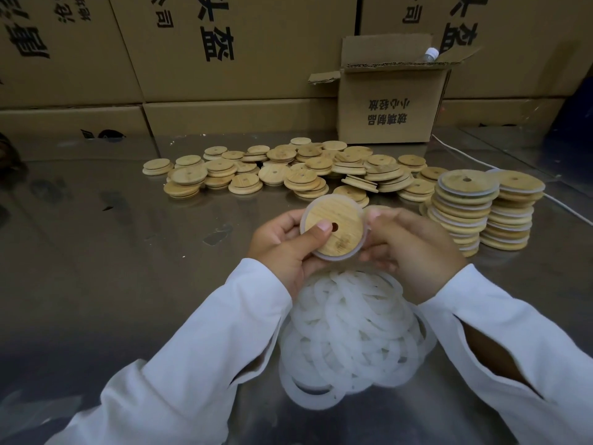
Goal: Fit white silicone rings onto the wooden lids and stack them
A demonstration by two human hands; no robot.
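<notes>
Both my hands hold one round wooden lid [340,220] with a small centre hole, above the table. A white silicone ring [337,256] runs around its rim. My left hand [282,248] grips the lid's left side, thumb next to the hole. My right hand [407,248] pinches the right edge at the ring. Below my hands lies a heap of loose white silicone rings [349,332]. Bare wooden lids [288,171] are scattered behind. At the right stand two stacks of ringed lids [462,213], [513,213].
The steel table [112,252] carries everything. An open cardboard box [388,104] stands at the back right with a bottle cap [431,54] showing inside. Large cartons [208,49] wall off the back. A white cable [465,155] runs along the right.
</notes>
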